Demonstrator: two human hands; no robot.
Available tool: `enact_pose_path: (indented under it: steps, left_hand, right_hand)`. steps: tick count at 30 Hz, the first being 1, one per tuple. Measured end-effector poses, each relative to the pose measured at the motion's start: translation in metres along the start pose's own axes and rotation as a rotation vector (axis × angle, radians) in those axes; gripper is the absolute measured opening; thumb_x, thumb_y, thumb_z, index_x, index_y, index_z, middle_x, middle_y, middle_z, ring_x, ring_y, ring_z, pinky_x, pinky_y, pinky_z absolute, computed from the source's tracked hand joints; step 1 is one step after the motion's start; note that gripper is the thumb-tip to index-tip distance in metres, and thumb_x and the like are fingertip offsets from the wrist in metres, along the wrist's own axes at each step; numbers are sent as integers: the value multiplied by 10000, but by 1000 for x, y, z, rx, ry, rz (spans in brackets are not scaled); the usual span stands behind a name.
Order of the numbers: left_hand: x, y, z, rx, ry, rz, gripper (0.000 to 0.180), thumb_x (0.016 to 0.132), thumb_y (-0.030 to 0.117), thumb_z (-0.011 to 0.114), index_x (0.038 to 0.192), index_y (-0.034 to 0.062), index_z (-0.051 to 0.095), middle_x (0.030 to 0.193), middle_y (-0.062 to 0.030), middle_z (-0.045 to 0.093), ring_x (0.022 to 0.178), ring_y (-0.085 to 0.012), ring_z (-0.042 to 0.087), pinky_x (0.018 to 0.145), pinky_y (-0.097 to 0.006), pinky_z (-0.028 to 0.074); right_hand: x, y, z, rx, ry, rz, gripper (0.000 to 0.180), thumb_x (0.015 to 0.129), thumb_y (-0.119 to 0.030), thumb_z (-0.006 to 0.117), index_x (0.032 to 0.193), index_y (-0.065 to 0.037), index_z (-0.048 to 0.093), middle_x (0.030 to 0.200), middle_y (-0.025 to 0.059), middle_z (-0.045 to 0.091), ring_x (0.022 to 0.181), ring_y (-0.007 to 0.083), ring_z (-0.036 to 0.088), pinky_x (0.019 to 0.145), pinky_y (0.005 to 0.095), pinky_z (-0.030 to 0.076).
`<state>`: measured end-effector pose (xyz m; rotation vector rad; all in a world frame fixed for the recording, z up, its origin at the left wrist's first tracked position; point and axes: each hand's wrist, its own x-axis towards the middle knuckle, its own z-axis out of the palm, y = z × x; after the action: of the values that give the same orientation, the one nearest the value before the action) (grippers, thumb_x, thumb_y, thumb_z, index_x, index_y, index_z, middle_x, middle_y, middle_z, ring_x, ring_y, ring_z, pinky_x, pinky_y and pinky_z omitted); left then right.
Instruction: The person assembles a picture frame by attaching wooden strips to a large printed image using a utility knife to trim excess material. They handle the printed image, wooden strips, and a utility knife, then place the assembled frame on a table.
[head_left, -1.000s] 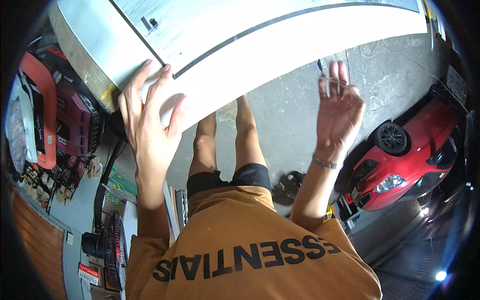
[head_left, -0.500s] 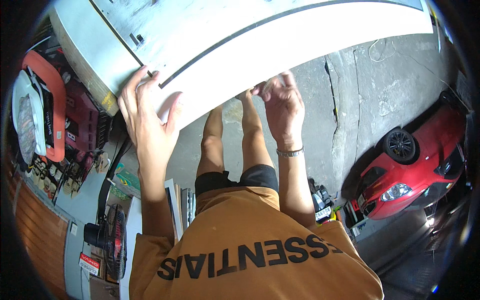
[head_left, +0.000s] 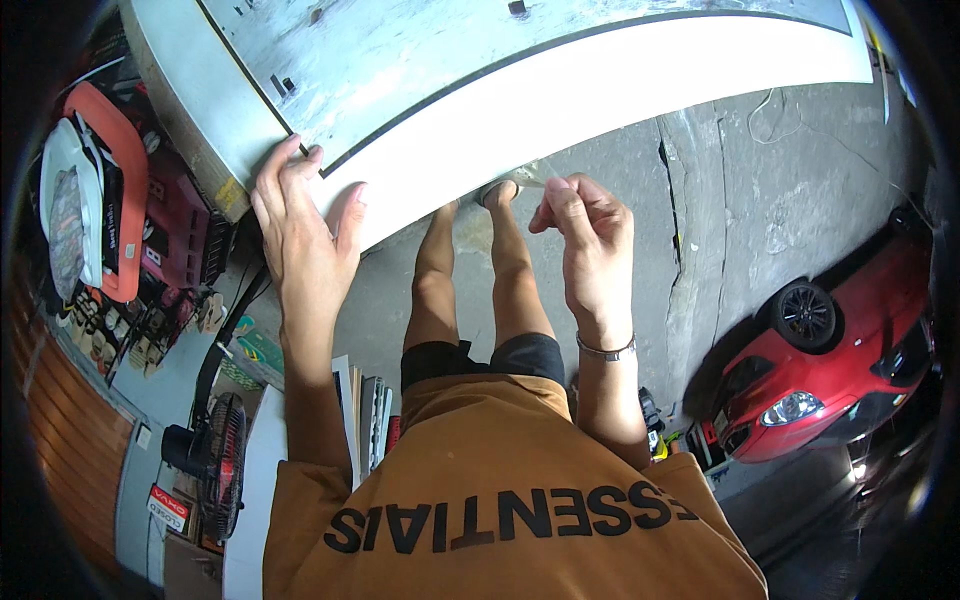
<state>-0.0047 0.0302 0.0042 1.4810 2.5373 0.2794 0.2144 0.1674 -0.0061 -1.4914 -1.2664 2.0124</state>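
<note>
**First speaker:** What takes up the most room?

**Second speaker:** A grey, cracked concrete floor [head_left: 745,190], lit brightly in the middle. On it, at the right, is a shiny red car [head_left: 850,345], one dark wheel and a headlight showing. Across the top stretches a broad, flat, white panel [head_left: 560,100], with a dark line marking off its pale, glossy inner area.

**First speaker:** And the person?

**Second speaker:** Seen from above, the person wears a loose brown T-shirt [head_left: 480,440] with black lettering and faces the panel's near edge. At the lower left stands a black electric fan [head_left: 225,465] with a round wire cage.

**First speaker:** What is the left hand [head_left: 308,225] doing?

**Second speaker:** It lies at the panel's near left corner. The fingers are slightly bent and partly spread, with the thumb held well out from them over the white border. Two fingertips reach the dark line; how firmly they press cannot be told.

**First speaker:** And the right hand [head_left: 598,245]?

**Second speaker:** It is raised in front of the near edge, apart from the panel, a silver-coloured metal band [head_left: 605,350] around its wrist. Thumb and index finger pinch together, the others curl in. Between those two tips is a thin, translucent piece [head_left: 532,178], pointing up and left, just beside the panel's edge; its exact shape is unclear.
</note>
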Motion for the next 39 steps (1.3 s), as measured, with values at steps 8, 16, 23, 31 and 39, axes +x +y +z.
enact_pose_path:
  steps: [8,16,23,31,39]
  left_hand:
    - [1,7,-2,18,-7,-35,494,917,319,678,1246,-16,524,1372,-181,459,1233,-366,469,1034,-481,387]
    - [1,10,-3,-2,-10,-66,452,914,278,676,1228,-8,520,1363,-176,467,1251,-355,462,1042,-483,385]
    - [1,10,-3,1,-19,-71,440,908,266,686,1213,0,513,1370,-181,462,1265,-351,450,1047,-487,380]
    - [1,11,-3,2,-24,-63,424,915,256,681,1207,4,505,1373,-186,460,1280,-348,439,1052,-491,373]
    - [1,13,-2,5,-39,-92,437,911,244,689,1212,2,486,1396,-181,450,1296,-354,427,1057,-496,377]
  right_hand:
    - [3,-18,-20,-11,40,26,244,961,-95,553,757,7,639,690,57,609,652,115,561,653,270,473]
    - [10,-34,-49,12,63,17,246,955,-117,574,751,2,644,683,46,622,674,103,566,663,266,462]
    - [4,-52,-71,-1,138,-75,258,953,-131,568,730,-12,621,686,41,608,661,106,549,666,261,428]
    - [0,-66,-88,-93,159,-114,260,964,-116,559,736,-7,618,688,39,611,667,110,551,660,266,430]
    - [-2,-74,-94,-47,191,-159,245,979,-100,534,772,-2,618,683,40,584,659,104,544,643,254,421]
